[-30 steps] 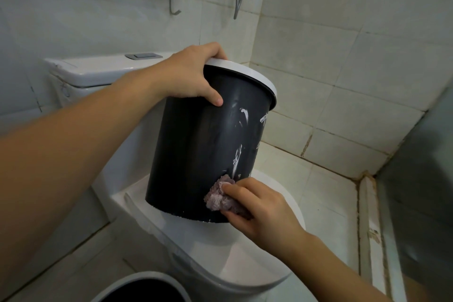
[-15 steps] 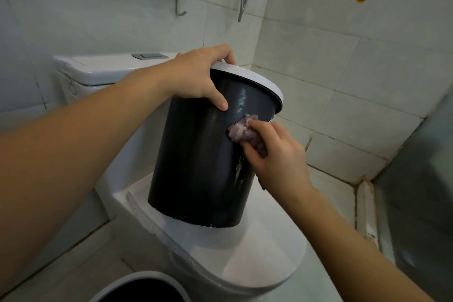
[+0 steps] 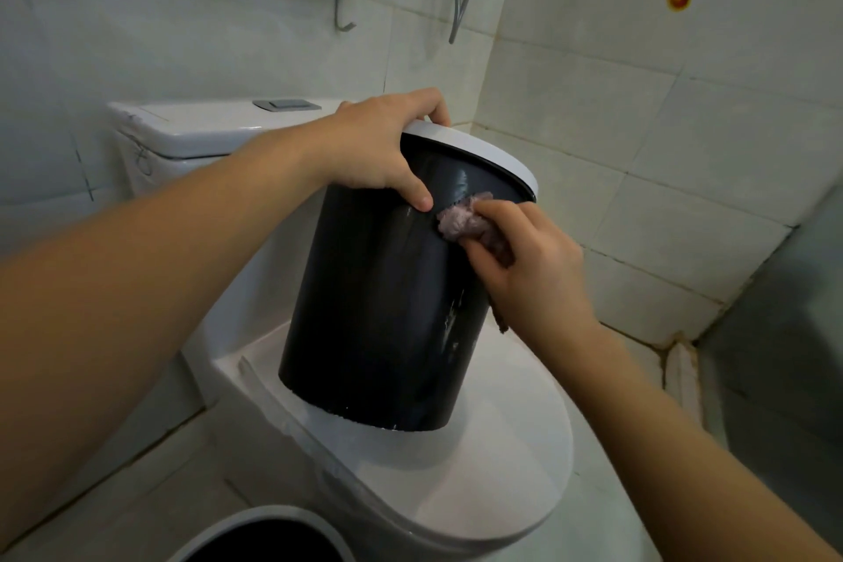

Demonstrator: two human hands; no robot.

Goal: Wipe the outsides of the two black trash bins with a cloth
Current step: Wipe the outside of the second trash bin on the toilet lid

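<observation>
Right hand, clutching cloth, had risen to bin upper centre; left hand gripped rim; lower streaks remained.

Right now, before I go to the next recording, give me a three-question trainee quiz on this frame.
1. True or false: the black bin stands on the closed toilet lid.
2. What does the right hand press against the bin? A) a sponge B) a pinkish cloth C) a brush
3. Where does the left hand have its grip on the bin?

Key:
1. True, tilted.
2. B.
3. On the white rim, thumb down on the black side.
</observation>
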